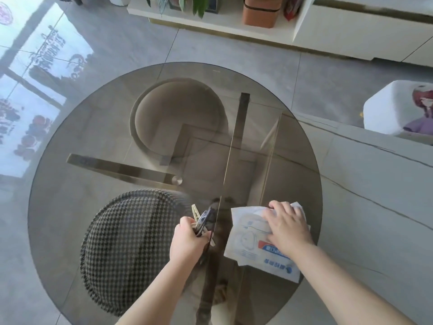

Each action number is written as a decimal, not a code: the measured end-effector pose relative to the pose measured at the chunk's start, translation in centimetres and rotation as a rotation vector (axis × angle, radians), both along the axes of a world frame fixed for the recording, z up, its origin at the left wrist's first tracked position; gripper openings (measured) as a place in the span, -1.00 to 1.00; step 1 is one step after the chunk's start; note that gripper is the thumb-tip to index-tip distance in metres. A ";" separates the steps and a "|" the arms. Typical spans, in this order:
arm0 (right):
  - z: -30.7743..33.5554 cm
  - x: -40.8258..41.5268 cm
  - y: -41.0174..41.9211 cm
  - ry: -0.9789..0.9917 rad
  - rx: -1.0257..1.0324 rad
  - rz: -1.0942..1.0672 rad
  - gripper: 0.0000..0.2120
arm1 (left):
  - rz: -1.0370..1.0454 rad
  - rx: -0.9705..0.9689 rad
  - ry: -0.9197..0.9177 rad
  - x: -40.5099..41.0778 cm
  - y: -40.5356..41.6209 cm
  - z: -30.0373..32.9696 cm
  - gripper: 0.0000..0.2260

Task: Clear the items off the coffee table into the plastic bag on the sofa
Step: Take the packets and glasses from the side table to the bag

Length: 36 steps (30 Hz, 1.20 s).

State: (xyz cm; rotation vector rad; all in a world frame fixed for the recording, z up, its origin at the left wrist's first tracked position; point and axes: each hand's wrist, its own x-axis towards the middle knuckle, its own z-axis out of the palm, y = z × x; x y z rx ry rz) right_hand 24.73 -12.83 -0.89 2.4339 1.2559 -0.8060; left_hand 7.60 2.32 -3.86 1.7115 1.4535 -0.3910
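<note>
left hand point(187, 240) has its fingers curled tight round a small bunch of stuff: a gold clip point(195, 211) poking out the far end and something dark, maybe sunglasses point(206, 219), can't tell for sure. right hand point(287, 227) is laid flat w/ fingers pretty much straight, pressing on a white packet point(255, 240) w/ blue and red print, near right part of the round glass coffee table point(93, 127). not gripped yet imo, just pinned. plastic bag and sofa aren't in shot.

risks: packet is thin and flat on slick glass, so it could slide instead of lifting, prob off the near right edge. left hand's already full, so grabbing more could drop the clip onto the glass. houndstooth stool point(131, 249) under the table = nothing to clear.
</note>
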 end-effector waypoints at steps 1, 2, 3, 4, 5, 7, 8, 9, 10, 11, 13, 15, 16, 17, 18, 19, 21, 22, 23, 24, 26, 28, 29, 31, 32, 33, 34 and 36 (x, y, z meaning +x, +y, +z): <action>0.1 0.1 0.0 -0.041 0.006 0.002 -0.56 | 0.005 -0.014 -0.003 -0.2 0.1 0.0 -0.62; 0.3 0.1 -0.1 -0.064 0.011 -0.012 -0.54 | 0.016 -0.029 -0.005 -0.2 0.1 0.1 -0.61; 0.3 0.0 -0.2 -0.061 0.012 -0.048 -0.50 | 0.031 -0.042 -0.013 -0.3 0.0 0.0 -0.60; 0.4 -0.1 -0.2 -0.034 0.007 -0.102 -0.45 | 0.046 -0.058 -0.024 -0.2 -0.1 0.0 -0.61; 0.6 -0.3 -0.2 0.014 0.001 -0.166 -0.43 | 0.064 -0.077 -0.039 -0.1 -0.2 0.2 -0.64; 1.1 -0.6 -0.3 0.135 0.052 -0.325 -0.59 | 0.131 -0.140 -0.075 0.4 -0.5 0.7 -0.70; 1.4 -0.7 -0.5 0.206 0.083 -0.413 -0.71 | 0.178 -0.181 -0.103 0.7 -0.7 1.0 -0.69; 1.9 -0.8 -0.7 0.271 0.111 -0.503 -0.79 | 0.223 -0.224 -0.136 1.0 -0.9 1.3 -0.67; 2.2 -0.9 -1.1 0.327 0.146 -0.595 -0.83 | 0.263 -0.264 -0.177 1.3 -1.2 1.7 -0.66; 2.5 -0.9 -1.5 0.373 0.189 -0.692 -0.86 | 0.296 -0.303 -0.219 1.6 -1.6 2.3 -0.68; 3.3 -0.9 -2.3 0.446 0.275 -0.863 -0.85 | 0.313 -0.373 -0.287 2.2 -2.4 4.0 -0.67; 4.7 -1.1 -3.1 0.515 0.368 -0.998 -0.83 | 0.271 -0.423 -0.340 2.9 -3.3 5.7 -0.58; 5.7 -1.2 -3.5 0.546 0.414 -1.050 -0.84 | 0.248 -0.440 -0.364 3.3 -3.8 6.7 -0.55; 6.9 -1.3 -3.9 0.575 0.457 -1.089 -0.84 | 0.227 -0.453 -0.377 3.7 -4.3 7.7 -0.54; 8.1 -1.5 -4.3 0.598 0.494 -1.122 -0.85 | 0.214 -0.466 -0.384 4.2 -5.0 8.8 -0.55; 9.5 -1.7 -4.8 0.612 0.527 -1.152 -0.86 | 0.199 -0.475 -0.392 4.8 -5.7 10.0 -0.56; 12.1 -2.3 -5.8 0.608 0.587 -1.223 -0.83 | 0.176 -0.480 -0.418 5.9 -7.5 12.7 -0.57; 13.4 -2.5 -6.4 0.610 0.621 -1.260 -0.80 | 0.167 -0.480 -0.436 6.4 -8.5 14.0 -0.58; 14.7 -2.8 -7.2 0.622 0.660 -1.290 -0.78 | 0.157 -0.475 -0.451 6.9 -9.6 15.5 -0.59; 16.1 -2.9 -8.1 0.640 0.705 -1.311 -0.78 | 0.146 -0.470 -0.468 7.4 -10.7 16.9 -0.61; 19.1 -2.9 -10.1 0.676 0.795 -1.338 -0.81 | 0.130 -0.489 -0.505 8.3 -13.0 20.0 -0.63; 22.2 -2.5 -12.6 0.713 0.883 -1.363 -0.83 | 0.129 -0.562 -0.536 9.1 -15.4 23.0 -0.62; 23.6 -2.3 -14.0 0.726 0.916 -1.377 -0.84 | 0.115 -0.605 -0.551 9.4 -16.5 24.3 -0.61; 26.1 -2.0 -17.2 0.738 0.966 -1.391 -0.86 | 0.055 -0.692 -0.577 9.8 -19.1 27.0 -0.56; 27.2 -1.9 -18.8 0.741 0.993 -1.392 -0.86 | 0.018 -0.739 -0.590 10.0 -20.4 28.3 -0.53; 28.2 -1.8 -20.5 0.740 1.020 -1.396 -0.86 | -0.013 -0.785 -0.603 10.1 -21.8 29.7 -0.51; 29.2 -1.9 -22.2 0.735 1.046 -1.399 -0.85 | -0.031 -0.831 -0.613 10.2 -23.3 31.0 -0.50; 31.1 -2.1 -25.6 0.733 1.094 -1.412 -0.82 | -0.058 -0.893 -0.625 10.3 -26.3 33.1 -0.50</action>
